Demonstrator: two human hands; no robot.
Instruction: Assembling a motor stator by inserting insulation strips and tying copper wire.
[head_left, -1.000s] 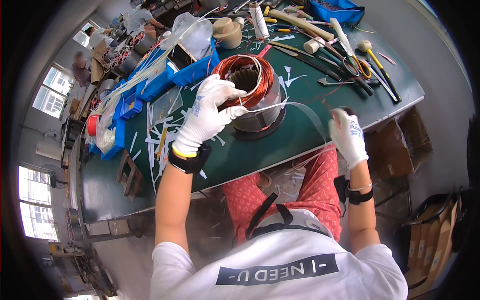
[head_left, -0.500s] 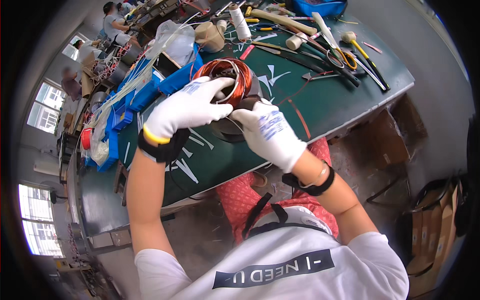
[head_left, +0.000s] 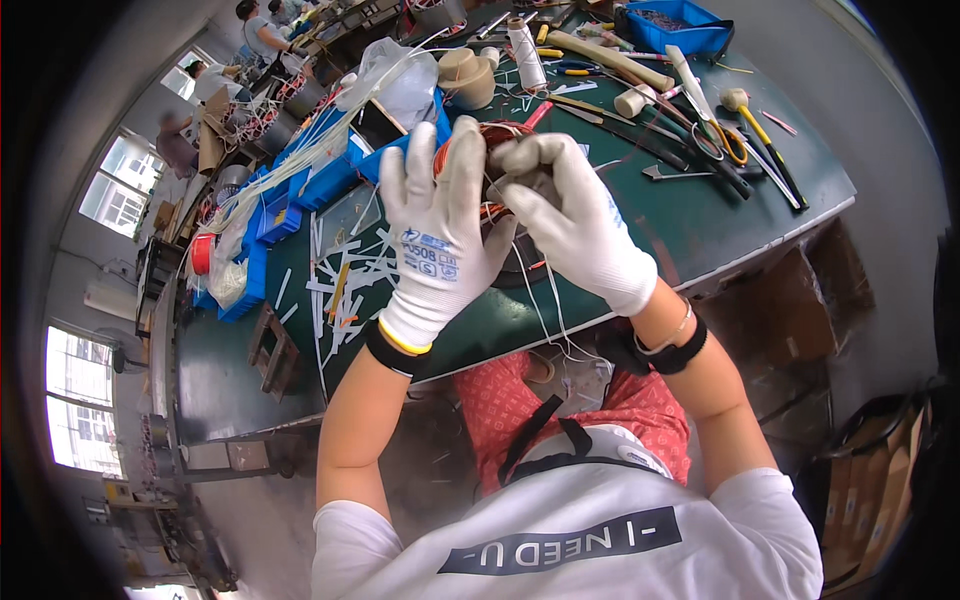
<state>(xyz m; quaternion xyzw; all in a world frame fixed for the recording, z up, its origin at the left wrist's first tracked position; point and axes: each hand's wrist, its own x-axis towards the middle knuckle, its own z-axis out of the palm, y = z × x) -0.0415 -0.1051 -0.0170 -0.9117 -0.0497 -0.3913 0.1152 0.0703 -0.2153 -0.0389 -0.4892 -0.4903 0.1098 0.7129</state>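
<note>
Green worktable (head_left: pixel 590 285) before us. Our left gloved hand (head_left: pixel 440 225): fingers outstretched along copper coil (head_left: pixel 508 129), clasping nothing visible; coil at one o'clock. Our right gloved hand (head_left: pixel 580 215): fingers curled, grip unclear; coil at ten o'clock. Both equally near; coil axis hidden. White cords (head_left: pixel 556 300) trail toward six.

Worn on the person's head, the left one of two side-by-side fisheye cameras looks steeply down and forward, upright, over the worktable (head_left: pixel 715 235). The white shirt (head_left: pixel 600 545) lies closest below it; the left hand (head_left: pixel 435 225) and right hand (head_left: pixel 585 210) come farther out, past the near edge. The table's right corner falls inside the view, with windows (head_left: pixel 82 400) beyond its left end.
</note>
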